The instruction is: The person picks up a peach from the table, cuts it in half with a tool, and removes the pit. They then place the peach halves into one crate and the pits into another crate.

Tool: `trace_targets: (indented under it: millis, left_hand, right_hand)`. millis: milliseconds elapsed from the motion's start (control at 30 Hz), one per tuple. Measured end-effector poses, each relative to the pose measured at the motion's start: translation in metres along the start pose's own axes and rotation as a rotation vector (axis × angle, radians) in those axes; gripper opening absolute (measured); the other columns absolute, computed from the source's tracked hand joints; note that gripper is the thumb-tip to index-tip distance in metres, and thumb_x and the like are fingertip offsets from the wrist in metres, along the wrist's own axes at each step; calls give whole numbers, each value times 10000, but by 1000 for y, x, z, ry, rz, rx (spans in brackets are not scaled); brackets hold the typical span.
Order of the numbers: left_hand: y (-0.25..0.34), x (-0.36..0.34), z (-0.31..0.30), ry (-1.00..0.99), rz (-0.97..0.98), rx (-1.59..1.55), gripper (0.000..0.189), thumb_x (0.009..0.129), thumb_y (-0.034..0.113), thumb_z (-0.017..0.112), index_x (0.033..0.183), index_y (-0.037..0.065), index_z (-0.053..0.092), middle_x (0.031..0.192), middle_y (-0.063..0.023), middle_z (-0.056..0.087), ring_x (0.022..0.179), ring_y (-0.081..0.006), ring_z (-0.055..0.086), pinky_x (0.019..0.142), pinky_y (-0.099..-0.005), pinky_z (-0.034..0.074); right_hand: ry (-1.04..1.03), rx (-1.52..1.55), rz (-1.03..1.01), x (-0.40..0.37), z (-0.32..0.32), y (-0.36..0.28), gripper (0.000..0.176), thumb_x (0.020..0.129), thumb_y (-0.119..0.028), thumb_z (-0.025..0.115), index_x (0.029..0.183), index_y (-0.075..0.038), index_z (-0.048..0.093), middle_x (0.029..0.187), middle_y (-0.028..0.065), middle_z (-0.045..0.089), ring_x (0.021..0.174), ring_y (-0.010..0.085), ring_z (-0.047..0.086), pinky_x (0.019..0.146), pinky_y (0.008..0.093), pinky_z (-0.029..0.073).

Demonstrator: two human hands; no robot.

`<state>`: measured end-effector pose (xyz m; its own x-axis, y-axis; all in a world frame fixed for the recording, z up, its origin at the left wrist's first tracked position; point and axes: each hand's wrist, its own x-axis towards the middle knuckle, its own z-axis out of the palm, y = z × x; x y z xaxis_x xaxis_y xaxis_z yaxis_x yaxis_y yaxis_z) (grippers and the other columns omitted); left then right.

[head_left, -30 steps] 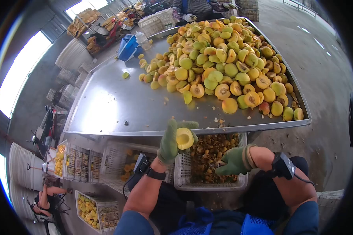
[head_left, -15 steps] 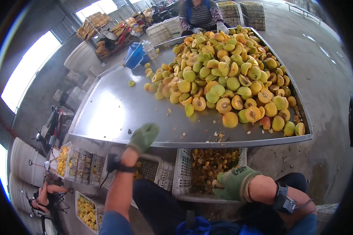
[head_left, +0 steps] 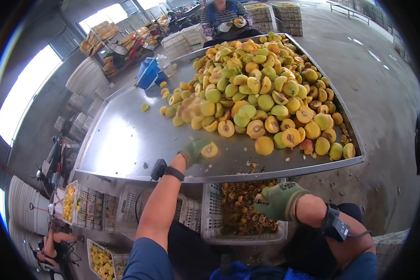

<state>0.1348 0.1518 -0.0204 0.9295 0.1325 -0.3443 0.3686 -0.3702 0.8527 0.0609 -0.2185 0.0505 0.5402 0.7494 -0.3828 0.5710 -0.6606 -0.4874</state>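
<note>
My left hand [head_left: 196, 151], in a green glove, is over the near part of the metal table [head_left: 126, 156], its fingers round a halved yellow fruit [head_left: 209, 150] whose cut face shows. A large heap of green and yellow fruit [head_left: 247, 93], many of them halves, lies beyond it. My right hand [head_left: 279, 200], also gloved, is closed above a white crate [head_left: 210, 219] of pits and scraps [head_left: 242, 210]; a small light-coloured object that I cannot make out shows at its fingertips.
A person [head_left: 224, 21] across the table holds a piece of fruit. A blue basket [head_left: 149, 74] and a clear bottle [head_left: 165, 65] stand at the table's far left. Crates of fruit [head_left: 101, 259] are on the floor at left, and stacked crates [head_left: 287, 19] stand behind.
My left hand has moved right and now has a halved fruit in it. My right hand remains over the crate. The person opposite has raised both hands from the heap, with fruit in them.
</note>
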Motion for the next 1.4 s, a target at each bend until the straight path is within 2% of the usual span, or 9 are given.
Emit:
trace_targets:
  millis: [33, 100, 567, 667, 800, 867, 1000, 1100, 1400]
  left_hand:
    - [-3, -12, 0, -76, 158, -46, 319, 1008, 398, 526, 1069, 110, 646, 867, -44, 669, 621, -157, 659, 507, -290, 533]
    - [16, -29, 11, -103, -226, -675, 288, 1033, 357, 500, 1079, 107, 635, 848, -44, 654, 622, -153, 657, 505, -277, 528]
    - [45, -132, 106, -153, 344, -560, 287, 1016, 112, 556, 1286, 16, 581, 1098, -88, 698, 884, -148, 689, 650, -266, 587]
    - [50, -142, 117, -158, 456, -396, 401, 1037, 282, 516, 1337, 17, 550, 1106, -84, 687, 850, -167, 705, 601, -265, 574]
    - [74, -159, 109, -279, 189, -495, 309, 1013, 123, 583, 1298, 5, 578, 1104, -77, 698, 856, -155, 701, 717, -267, 598]
    - [46, -138, 96, -528, 46, -728, 318, 1026, 168, 576, 1297, 1, 565, 1086, -75, 697, 819, -158, 696, 713, -260, 595]
    - [35, -147, 109, -321, 197, -584, 542, 1051, 519, 433, 1271, 52, 599, 1058, -80, 681, 850, -159, 698, 574, -253, 546]
    - [28, -139, 104, -245, 147, -727, 423, 1064, 355, 504, 1331, 32, 556, 1060, -76, 708, 863, -155, 685, 661, -265, 570]
    - [24, -149, 115, -261, 205, -891, 630, 1065, 541, 374, 1378, 13, 519, 1255, -171, 652, 1107, -257, 666, 954, -406, 568]
  right_hand:
    - [-1, -1, 22, 1, -5, -4, 437, 960, -464, 498, 1065, -90, 698, 1004, 190, 722, 976, 394, 684, 902, 478, 528]
    - [4, 7, 79, 1, -14, -11, 447, 961, -455, 511, 1120, -85, 703, 1044, 194, 726, 1005, 380, 690, 926, 470, 525]
    - [616, 359, -125, 26, 23, -11, 251, 959, -313, 610, 956, -63, 603, 811, 192, 678, 791, 426, 661, 701, 505, 507]
    - [662, 381, -62, 31, 26, -8, 232, 954, -295, 619, 957, -67, 580, 813, 191, 676, 795, 434, 656, 701, 510, 505]
    - [743, 308, -84, 35, 17, 2, 186, 937, -250, 641, 965, -77, 579, 816, 183, 676, 796, 433, 655, 698, 504, 506]
    - [779, 300, -196, 42, 19, 7, 169, 928, -229, 649, 967, -79, 582, 822, 182, 676, 800, 427, 656, 696, 498, 506]
    - [819, 277, -243, 47, 20, 0, 153, 897, -172, 675, 981, -75, 592, 784, 164, 664, 763, 409, 664, 652, 456, 517]
    - [732, 226, -104, 35, 19, -10, 189, 888, -176, 686, 1024, -72, 606, 842, 159, 685, 800, 400, 676, 668, 455, 523]
    - [654, 506, -191, 32, 46, -29, 242, 922, -254, 612, 1037, -41, 623, 944, 244, 689, 921, 452, 657, 789, 510, 516]
